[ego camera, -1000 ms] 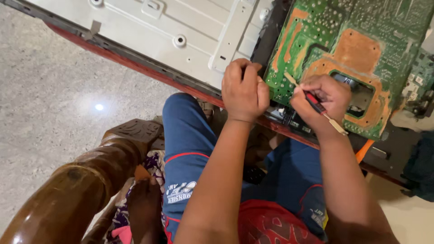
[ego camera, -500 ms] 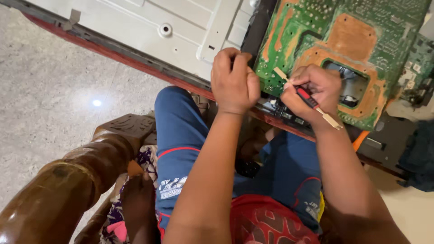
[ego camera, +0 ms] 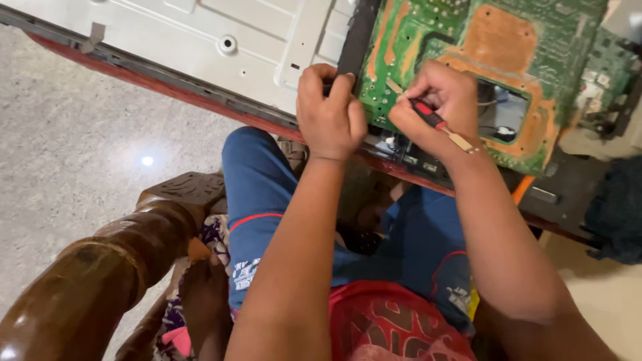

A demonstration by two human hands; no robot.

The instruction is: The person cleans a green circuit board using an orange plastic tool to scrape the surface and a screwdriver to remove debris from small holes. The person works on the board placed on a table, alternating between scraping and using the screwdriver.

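Seated at a carved wooden chair (ego camera: 100, 267), blue shorts (ego camera: 267, 200) below, speckled stone floor (ego camera: 80, 134) on the chair's far side.

Landmark: green circuit board (ego camera: 568, 40), copper patches showing, lying on the opened back of a flat appliance.

- Left hand (ego camera: 329, 110): just beside the board's near-left edge, fingers curled tight around a black strip (ego camera: 354, 33) that runs along that edge. Closed grip, knuckles up.
- Right hand (ego camera: 438, 100): over the board's near-left part, fingers pinched on a thin tool (ego camera: 435, 122) with a red and black grip and a pale wooden-looking end. Tip aimed at the board's left margin; exact contact spot hidden by the fingers.
- Grey metal back panel (ego camera: 200, 33): left of the board, beyond the strip.
- Rectangular cut-out (ego camera: 501, 110): right of the pinching hand, inside the board, dark parts visible through it.
- 2nd smaller green board (ego camera: 602, 73): at the right edge.

Judgement on doing it well: brace the strip firmly, keep the tool low and shallow, work close to the edge, avoid scraping copper traces, short controlled pushes only.
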